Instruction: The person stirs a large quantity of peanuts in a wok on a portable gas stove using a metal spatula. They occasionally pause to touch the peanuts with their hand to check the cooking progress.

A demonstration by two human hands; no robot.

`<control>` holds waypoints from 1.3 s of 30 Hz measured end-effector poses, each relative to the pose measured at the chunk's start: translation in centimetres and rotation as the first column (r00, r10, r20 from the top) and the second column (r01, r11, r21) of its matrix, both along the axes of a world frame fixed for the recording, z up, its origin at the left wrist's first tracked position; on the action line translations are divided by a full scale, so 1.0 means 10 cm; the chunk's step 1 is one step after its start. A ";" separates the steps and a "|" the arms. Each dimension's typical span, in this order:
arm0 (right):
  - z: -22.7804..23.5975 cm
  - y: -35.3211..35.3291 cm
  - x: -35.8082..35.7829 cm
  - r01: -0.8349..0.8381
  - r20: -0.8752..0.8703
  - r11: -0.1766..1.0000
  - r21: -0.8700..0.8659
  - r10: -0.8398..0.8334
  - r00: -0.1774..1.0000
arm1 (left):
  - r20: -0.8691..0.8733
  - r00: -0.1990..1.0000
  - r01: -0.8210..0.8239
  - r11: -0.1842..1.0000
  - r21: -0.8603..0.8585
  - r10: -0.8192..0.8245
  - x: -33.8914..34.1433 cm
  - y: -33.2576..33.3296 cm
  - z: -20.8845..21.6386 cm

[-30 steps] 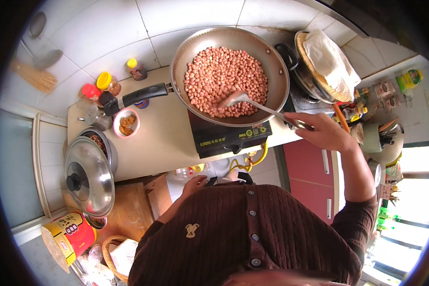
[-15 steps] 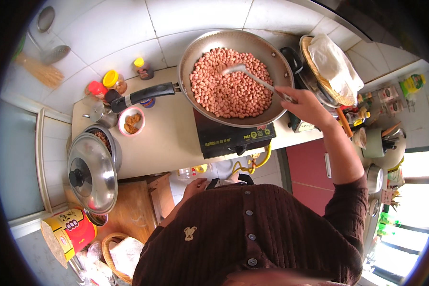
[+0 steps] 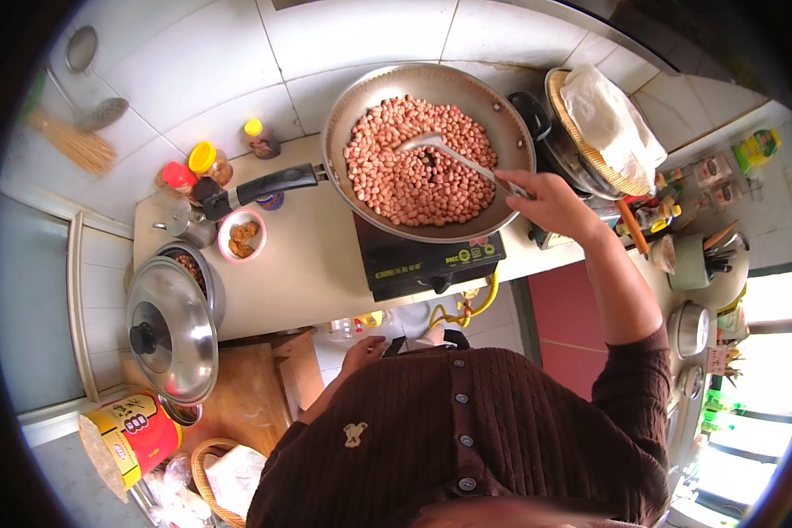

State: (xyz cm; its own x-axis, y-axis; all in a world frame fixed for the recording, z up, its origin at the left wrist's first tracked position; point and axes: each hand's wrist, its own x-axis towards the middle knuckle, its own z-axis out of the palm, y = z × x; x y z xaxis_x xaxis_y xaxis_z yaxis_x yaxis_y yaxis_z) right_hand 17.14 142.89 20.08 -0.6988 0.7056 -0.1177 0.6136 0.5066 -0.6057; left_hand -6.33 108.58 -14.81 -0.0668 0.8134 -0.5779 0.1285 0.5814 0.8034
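My right hand [image 3: 550, 204] is closed around the handle of a metal spatula [image 3: 462, 158]. The spatula's head rests among reddish-pink peanuts [image 3: 396, 180] spread over the bottom of a wide wok [image 3: 341, 119]. A small dark gap in the peanuts shows beside the spatula. Under the wok sits a black induction cooker [image 3: 431, 264]; the wok's long black handle [image 3: 277, 182] points left, and nobody holds it. My left hand [image 3: 363, 354] hangs low near the sweater's hem, beside black straps. Its partly visible fingers look loosely apart, with nothing seen in them.
Left on the counter stand a bowl of brown pieces [image 3: 241, 253], lidded jars [image 3: 204, 158] and a pot with a tilted steel lid [image 3: 185, 321]. Right of the wok, a woven tray with white cloth [image 3: 603, 123] tops another pot. A yellow hose [image 3: 458, 317] hangs below the cooker.
The spatula's head has shifted slightly left and down in the peanuts, with my right hand following left. A small dark gap has opened among the peanuts. My left hand stays low.
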 end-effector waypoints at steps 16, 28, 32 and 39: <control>0.39 -0.71 0.35 0.213 -0.109 0.718 -0.663 -0.374 0.921 | -0.048 0.999 0.025 0.997 0.067 -0.022 -0.17 0.06 -0.12; 0.20 -0.52 0.56 0.545 0.068 0.661 -0.516 -0.602 0.796 | -0.146 0.978 0.163 0.980 0.111 -0.146 -0.45 0.00 -0.30; 0.06 -0.38 0.47 0.512 -0.030 0.704 -0.492 -0.601 0.799 | -0.126 0.987 0.121 0.975 0.187 -0.098 -0.44 0.11 -0.28; -0.19 -0.53 0.18 0.342 -0.081 0.849 -0.402 -0.405 0.911 | -0.116 0.992 0.073 0.969 0.236 -0.047 -0.30 0.18 -0.14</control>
State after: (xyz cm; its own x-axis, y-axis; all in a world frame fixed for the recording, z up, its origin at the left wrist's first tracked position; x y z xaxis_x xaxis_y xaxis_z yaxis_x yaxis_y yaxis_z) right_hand 18.98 137.55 18.22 -0.4220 0.8427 -0.3343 0.5917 -0.0233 -0.8058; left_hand -9.29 110.35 -16.22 -0.0654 0.9314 -0.3580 0.2520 0.3626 0.8972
